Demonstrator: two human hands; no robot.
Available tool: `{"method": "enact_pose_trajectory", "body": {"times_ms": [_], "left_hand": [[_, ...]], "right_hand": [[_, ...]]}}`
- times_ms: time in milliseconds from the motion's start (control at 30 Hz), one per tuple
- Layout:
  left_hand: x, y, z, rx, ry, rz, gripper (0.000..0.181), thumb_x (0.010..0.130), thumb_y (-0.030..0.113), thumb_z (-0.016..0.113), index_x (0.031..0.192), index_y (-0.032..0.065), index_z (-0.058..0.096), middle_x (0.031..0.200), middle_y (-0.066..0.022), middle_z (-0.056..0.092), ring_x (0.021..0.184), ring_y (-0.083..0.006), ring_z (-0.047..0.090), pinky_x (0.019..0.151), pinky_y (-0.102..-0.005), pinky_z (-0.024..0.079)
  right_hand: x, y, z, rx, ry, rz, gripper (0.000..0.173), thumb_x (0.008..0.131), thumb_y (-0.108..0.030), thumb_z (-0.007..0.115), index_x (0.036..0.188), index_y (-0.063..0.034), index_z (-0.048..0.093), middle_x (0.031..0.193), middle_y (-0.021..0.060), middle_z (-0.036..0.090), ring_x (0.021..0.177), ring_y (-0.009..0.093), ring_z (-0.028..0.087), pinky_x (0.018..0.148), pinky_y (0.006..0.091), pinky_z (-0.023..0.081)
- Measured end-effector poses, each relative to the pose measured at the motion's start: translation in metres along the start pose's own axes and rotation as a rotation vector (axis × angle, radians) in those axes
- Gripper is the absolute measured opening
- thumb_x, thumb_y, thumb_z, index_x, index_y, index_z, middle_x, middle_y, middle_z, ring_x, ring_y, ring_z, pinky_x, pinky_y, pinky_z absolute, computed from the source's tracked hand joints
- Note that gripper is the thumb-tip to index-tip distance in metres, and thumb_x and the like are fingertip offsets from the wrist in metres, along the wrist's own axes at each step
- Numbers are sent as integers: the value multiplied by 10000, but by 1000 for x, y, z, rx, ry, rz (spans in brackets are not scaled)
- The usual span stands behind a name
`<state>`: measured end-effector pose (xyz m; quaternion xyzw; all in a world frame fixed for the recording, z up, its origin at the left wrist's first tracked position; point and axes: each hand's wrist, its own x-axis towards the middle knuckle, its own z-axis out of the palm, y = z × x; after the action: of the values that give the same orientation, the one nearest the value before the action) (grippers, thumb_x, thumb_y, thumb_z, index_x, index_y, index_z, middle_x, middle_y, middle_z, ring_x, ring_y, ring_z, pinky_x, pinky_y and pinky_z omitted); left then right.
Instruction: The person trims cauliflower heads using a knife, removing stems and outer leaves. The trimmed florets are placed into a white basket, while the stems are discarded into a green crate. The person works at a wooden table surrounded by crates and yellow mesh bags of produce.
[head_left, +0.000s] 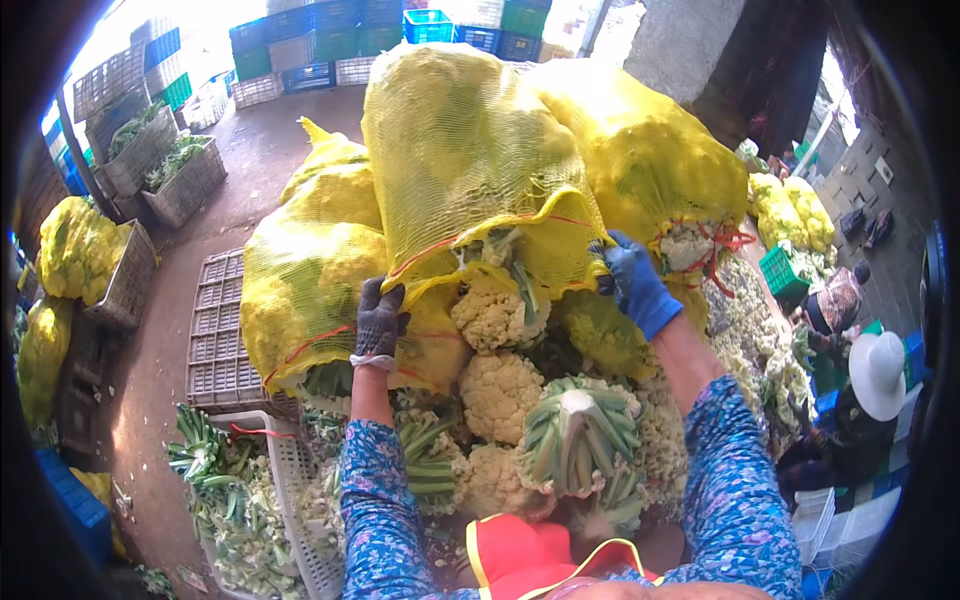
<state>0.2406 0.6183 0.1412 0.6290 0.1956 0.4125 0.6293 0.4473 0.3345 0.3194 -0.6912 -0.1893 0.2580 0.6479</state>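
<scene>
Both my hands grip the mouth of a large yellow mesh sack (472, 150) at its red-corded rim. My left hand (379, 319), in a dark grey glove, pinches the left corner of the opening. On the right corner, my right hand (634, 281) in a blue glove holds the mesh. A cauliflower head (495, 313) shows just below the opening, with leaf stems beside it. Closer to me lie a second cauliflower head (501, 396) and one turned stem-up (581, 435), its green ribs showing. The sack's mesh partly hides its contents.
Filled yellow sacks flank mine at left (315, 277) and right (645, 142). A white crate of trimmings (289, 495) stands by my left arm, a slatted crate (217, 330) beyond. On the right, a person in a white hat (876, 375) is near heaped florets (750, 337).
</scene>
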Motion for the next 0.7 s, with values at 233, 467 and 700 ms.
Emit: {"method": "enact_pose_trajectory", "body": {"times_ms": [233, 467, 700], "left_hand": [[-66, 21, -25, -208, 104, -188, 172, 917, 182, 637, 1072, 192, 564, 859, 31, 578, 638, -97, 548, 497, -241, 463], [-148, 72, -11, -54, -139, -136, 292, 833, 34, 708, 1088, 97, 582, 871, -8, 601, 751, -135, 590, 654, -284, 508], [-163, 29, 29, 693, -254, 176, 262, 780, 61, 669, 1042, 62, 655, 957, -143, 665, 875, -319, 657, 786, -384, 528]], "right_hand": [[-126, 26, 10, -784, -2, -602, 119, 879, -21, 584, 989, -41, 627, 828, -8, 626, 665, 97, 563, 590, 278, 474], [-142, 151, -84, -232, 178, -56, 230, 922, -79, 574, 1141, -31, 624, 1022, 64, 676, 786, 153, 665, 617, 294, 562], [-58, 230, -114, -374, 251, -12, 358, 838, -47, 577, 1188, 20, 598, 1062, 130, 668, 934, 219, 657, 798, 326, 543]]}}
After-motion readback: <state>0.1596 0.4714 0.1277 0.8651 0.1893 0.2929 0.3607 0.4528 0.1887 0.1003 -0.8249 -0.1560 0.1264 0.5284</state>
